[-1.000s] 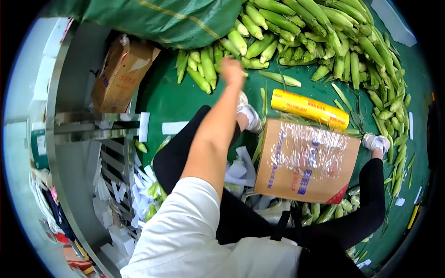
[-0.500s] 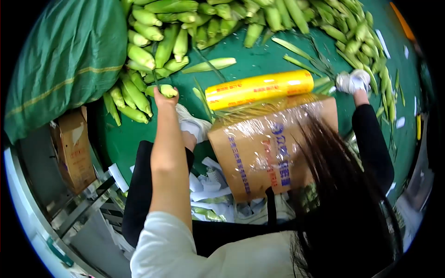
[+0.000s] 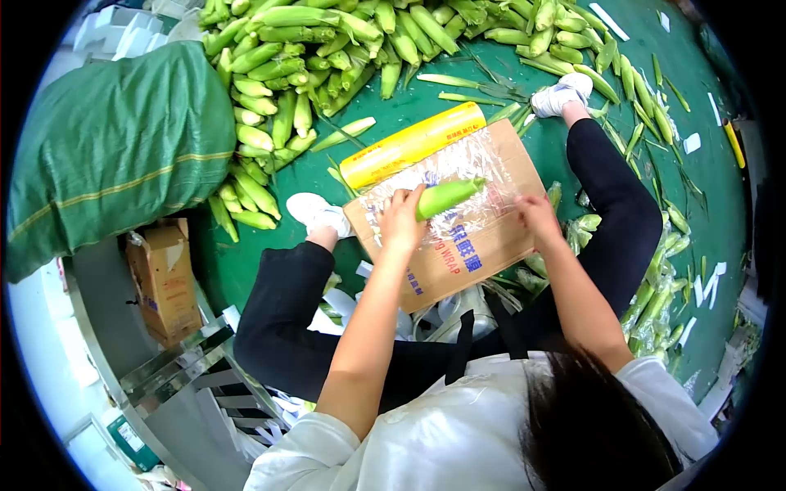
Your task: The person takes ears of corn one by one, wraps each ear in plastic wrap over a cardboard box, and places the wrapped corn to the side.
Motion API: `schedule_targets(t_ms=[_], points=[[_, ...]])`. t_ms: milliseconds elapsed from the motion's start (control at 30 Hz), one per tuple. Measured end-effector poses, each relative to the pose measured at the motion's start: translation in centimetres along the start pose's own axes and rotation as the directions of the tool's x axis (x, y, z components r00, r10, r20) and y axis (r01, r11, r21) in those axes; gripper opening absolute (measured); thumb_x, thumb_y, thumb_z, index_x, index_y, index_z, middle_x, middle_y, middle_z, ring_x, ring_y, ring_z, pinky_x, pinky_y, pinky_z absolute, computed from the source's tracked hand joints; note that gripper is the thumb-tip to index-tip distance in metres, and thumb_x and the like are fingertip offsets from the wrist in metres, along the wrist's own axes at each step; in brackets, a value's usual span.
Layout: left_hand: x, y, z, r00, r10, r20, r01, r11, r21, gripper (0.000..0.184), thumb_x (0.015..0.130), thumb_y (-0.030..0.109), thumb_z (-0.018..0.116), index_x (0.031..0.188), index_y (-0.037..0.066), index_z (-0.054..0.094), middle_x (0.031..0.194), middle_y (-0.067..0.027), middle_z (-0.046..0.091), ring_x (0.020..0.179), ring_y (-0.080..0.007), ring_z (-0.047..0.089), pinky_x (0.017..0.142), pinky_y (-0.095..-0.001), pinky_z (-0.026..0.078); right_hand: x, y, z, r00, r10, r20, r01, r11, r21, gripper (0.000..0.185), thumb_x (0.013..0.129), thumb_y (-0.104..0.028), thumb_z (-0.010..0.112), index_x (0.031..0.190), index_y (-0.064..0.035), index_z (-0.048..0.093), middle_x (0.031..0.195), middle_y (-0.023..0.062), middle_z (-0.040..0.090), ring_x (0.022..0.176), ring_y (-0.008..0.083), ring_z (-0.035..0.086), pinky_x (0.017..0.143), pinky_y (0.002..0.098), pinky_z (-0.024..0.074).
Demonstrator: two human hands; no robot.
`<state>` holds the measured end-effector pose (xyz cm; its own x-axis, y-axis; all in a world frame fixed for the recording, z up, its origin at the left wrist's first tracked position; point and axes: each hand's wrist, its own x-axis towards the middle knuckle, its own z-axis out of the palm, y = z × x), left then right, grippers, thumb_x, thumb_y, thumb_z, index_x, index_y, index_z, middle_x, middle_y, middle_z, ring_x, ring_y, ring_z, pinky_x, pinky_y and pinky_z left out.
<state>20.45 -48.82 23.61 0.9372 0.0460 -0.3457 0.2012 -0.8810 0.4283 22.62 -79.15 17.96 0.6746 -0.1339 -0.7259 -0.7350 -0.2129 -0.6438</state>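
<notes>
My left hand (image 3: 401, 219) is closed around the thick end of a green ear of corn (image 3: 450, 197), still in its husk. The ear is over the top of a cardboard box (image 3: 426, 282) between my legs, its tip pointing right. Clear plastic film lies wrinkled across the box. At the box's right edge, my right hand (image 3: 538, 219) has its fingers curled together; whatever is between them is too small to make out. Along the far edge of the box rests a yellow roll of cling film (image 3: 413, 144).
A large heap of corn ears (image 3: 344, 49) spreads across the green floor (image 3: 491, 78) ahead. On the left stand a bulging green sack (image 3: 123, 147) and another carton (image 3: 164, 286). Film-wrapped corn (image 3: 651, 315) lies at right. Loose husk leaves and white scraps are scattered about.
My left hand has come from the corn heap to above the box, bringing an ear of corn. My right hand, hidden before, now shows at the box's right edge. The view has shifted.
</notes>
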Motion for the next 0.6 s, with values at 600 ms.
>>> schedule_targets(t_ms=[600], points=[[-5.6, -7.5, 3.3, 0.842, 0.493, -0.219, -0.418, 0.853, 0.312, 0.025, 0.086, 0.025, 0.069, 0.105, 0.010, 0.062, 0.104, -0.0061, 0.060, 0.108, -0.0272, 0.058, 0.099, -0.0441, 0.041, -1.8, -6.9, 9.6, 0.337, -0.696, 0.634, 0.870, -0.028, -0.493, 0.077, 0.080, -0.013, 0.075, 0.149, -0.0316, 0.046, 0.147, 0.0077, 0.048, 0.131, 0.0306, 0.049, 0.109, 0.0446, 0.0401]])
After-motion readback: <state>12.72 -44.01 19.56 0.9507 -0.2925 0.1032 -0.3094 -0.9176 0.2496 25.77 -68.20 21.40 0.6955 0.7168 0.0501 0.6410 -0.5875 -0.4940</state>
